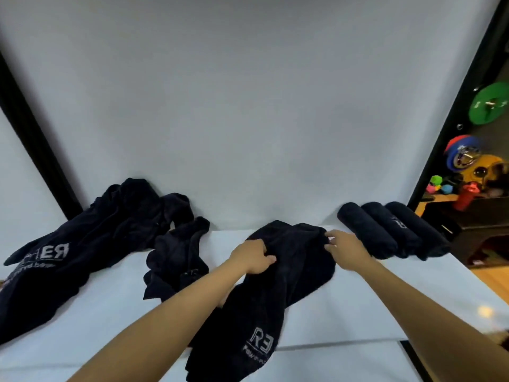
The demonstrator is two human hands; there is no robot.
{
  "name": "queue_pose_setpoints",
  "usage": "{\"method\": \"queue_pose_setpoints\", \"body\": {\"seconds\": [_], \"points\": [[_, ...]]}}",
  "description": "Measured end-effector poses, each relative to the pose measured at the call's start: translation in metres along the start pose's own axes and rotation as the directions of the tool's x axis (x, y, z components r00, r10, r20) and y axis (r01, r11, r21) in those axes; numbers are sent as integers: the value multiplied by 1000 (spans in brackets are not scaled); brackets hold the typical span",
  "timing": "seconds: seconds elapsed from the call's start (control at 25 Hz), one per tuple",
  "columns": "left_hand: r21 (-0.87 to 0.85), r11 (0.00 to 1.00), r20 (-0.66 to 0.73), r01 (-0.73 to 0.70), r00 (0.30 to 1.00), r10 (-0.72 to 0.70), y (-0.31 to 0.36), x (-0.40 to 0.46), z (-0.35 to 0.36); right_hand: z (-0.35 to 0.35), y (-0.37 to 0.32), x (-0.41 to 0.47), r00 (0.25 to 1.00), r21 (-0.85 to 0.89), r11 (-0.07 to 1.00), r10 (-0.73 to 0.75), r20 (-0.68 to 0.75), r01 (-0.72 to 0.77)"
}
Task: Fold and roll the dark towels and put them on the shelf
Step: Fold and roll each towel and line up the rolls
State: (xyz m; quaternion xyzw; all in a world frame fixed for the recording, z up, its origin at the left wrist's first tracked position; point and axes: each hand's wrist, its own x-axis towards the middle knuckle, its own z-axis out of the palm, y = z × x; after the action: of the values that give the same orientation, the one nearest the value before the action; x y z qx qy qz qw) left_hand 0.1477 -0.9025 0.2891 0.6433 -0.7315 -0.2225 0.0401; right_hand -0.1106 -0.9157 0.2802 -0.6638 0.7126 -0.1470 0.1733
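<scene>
On a white table point(358, 312), directly under both hands, a dark towel point(278, 293) lies crumpled lengthwise, its printed logo end hanging over the near edge toward the person. The left hand point(254, 256) presses on the towel's far left part, fingers curled and pinching a fold of cloth. The right hand point(343, 250) reaches to the far right corner of the same towel, fingertips closing on its edge; whether it has a firm hold cannot be told. Gripping the two far corners like this looks meant to pull the towel flat and square before folding.

Just right of the right hand, three rolled towels point(391, 230) lie side by side, touching, against the white backdrop, apparently finished rolls parked out of the working space. Left of the left hand, near but apart, sits a small bunched towel point(179, 257), and further left a larger heap of unfolded towels point(82, 244), probably waiting their turn. No shelf is clearly visible.
</scene>
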Motion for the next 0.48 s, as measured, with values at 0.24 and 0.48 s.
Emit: {"method": "queue_pose_setpoints", "body": {"seconds": [0.24, 0.48], "points": [[61, 978, -124, 200, 974, -191, 5, 0, 27, 26, 14, -11, 972, 83, 969, 234, -29, -231], [-135, 982, -204, 132, 966, -158, 0, -5, 30, 31, -21, -14, 960, 254, 927, 249, 131, -275]]}}
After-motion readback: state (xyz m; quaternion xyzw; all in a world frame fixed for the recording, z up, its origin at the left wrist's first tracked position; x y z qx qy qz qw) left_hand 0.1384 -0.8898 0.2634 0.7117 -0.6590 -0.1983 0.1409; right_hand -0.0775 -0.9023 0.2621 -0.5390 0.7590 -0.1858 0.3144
